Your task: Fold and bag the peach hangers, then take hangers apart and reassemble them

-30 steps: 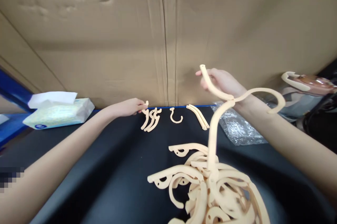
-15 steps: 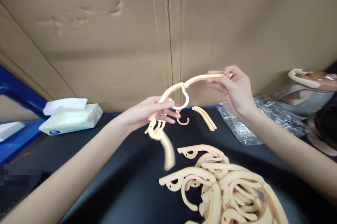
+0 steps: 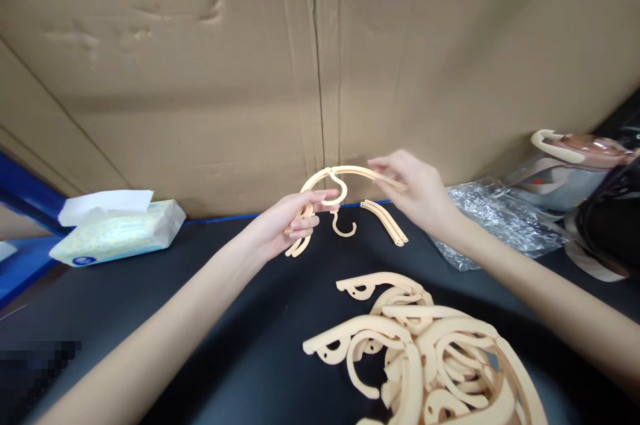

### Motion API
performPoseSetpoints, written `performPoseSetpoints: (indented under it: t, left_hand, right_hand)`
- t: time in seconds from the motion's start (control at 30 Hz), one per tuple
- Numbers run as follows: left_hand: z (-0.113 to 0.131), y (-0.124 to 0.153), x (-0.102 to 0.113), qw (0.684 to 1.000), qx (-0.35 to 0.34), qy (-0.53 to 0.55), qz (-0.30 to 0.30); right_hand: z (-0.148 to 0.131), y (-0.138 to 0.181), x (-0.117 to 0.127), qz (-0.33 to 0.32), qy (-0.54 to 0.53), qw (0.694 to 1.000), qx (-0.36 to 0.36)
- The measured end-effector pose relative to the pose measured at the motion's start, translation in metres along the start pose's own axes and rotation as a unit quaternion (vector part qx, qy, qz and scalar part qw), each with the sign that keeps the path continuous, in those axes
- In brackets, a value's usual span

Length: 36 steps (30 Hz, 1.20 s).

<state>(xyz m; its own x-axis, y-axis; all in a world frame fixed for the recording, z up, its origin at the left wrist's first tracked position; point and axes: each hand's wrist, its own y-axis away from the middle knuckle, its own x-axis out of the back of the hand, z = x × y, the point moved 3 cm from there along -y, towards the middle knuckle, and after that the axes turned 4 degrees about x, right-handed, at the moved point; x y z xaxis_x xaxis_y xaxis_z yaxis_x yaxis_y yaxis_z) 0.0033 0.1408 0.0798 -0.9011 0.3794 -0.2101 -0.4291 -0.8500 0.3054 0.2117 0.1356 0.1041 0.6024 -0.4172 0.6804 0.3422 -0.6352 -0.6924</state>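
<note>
A cream folding hanger is held up between both hands over the far part of the black table, its hook hanging down in the middle. My left hand is closed around the hanger's left arm, the hook's tip close to its fingers. Slightly blurred, my right hand pinches the outer end of the right arm. Behind and below them, another hook and a folded pair of hanger arms lie on the table.
In front lies a heap of folded cream hangers. A tissue pack sits at the left, crumpled clear plastic and a bag at the right. A cardboard wall rises behind the black table.
My right hand has come down and a little left, lowering the hanger's right arm. The blurred curved piece that dangled below my left hand is no longer seen there.
</note>
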Motion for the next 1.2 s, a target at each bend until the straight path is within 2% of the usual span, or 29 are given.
performPoseSetpoints:
  t: [0.07, 0.17, 0.23, 0.3, 0.4, 0.53, 0.63, 0.8, 1.0, 1.2]
  left_hand:
    - [-0.002, 0.001, -0.001, 0.998, 0.006, -0.053, -0.020]
    - [-0.005, 0.004, -0.004, 0.990, 0.015, -0.129, -0.046]
    - [-0.006, 0.004, -0.005, 0.987, 0.017, -0.149, -0.057]
    - [-0.007, 0.003, -0.005, 0.986, 0.017, -0.153, -0.063]
    - [-0.010, -0.001, -0.004, 0.984, 0.021, -0.170, -0.051]
    - [-0.014, -0.003, -0.005, 0.970, 0.000, -0.243, -0.009]
    - [-0.016, -0.002, -0.009, 0.962, -0.005, -0.273, -0.002]
    - [-0.015, -0.002, -0.003, 0.968, -0.013, -0.248, 0.022]
    - [-0.019, -0.009, 0.013, 0.973, 0.033, -0.224, 0.054]
    - [-0.019, -0.007, 0.010, 0.975, 0.034, -0.211, 0.067]
  right_hand:
    - [0.000, 0.001, 0.000, -0.036, 0.087, 0.995, 0.022]
    - [0.001, 0.005, -0.005, -0.118, 0.211, 0.967, 0.075]
    - [0.001, 0.008, -0.010, -0.164, 0.249, 0.949, 0.104]
    - [0.001, 0.009, -0.016, -0.194, 0.243, 0.945, 0.104]
    - [0.000, 0.009, -0.023, -0.227, 0.188, 0.954, 0.060]
    - [0.013, 0.006, -0.028, -0.273, 0.129, 0.952, -0.060]
    - [0.032, 0.005, -0.028, -0.287, 0.148, 0.940, -0.110]
    - [0.055, 0.016, -0.038, -0.292, 0.232, 0.907, -0.194]
    - [0.055, 0.027, -0.055, -0.313, 0.264, 0.887, -0.214]
    - [0.053, 0.026, -0.054, -0.321, 0.258, 0.890, -0.196]
